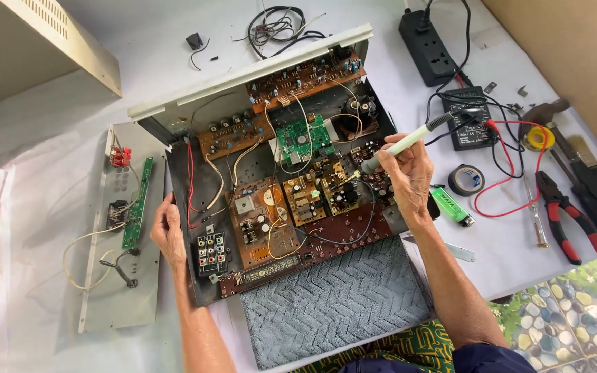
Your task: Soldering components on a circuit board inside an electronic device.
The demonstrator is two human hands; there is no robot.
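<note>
Gripping the pale-handled soldering iron [409, 144] in my clenched right hand [409, 176], left hand [167, 231] steadying the open grey metal chassis [195, 276] at nine o'clock, I risked scorching nearby wires.

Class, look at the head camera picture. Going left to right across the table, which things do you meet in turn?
Grey detached metal panel → left hand → open amplifier chassis with brown circuit boards → right hand gripping a pale soldering iron → green lighter → red-handled pliers.
</note>
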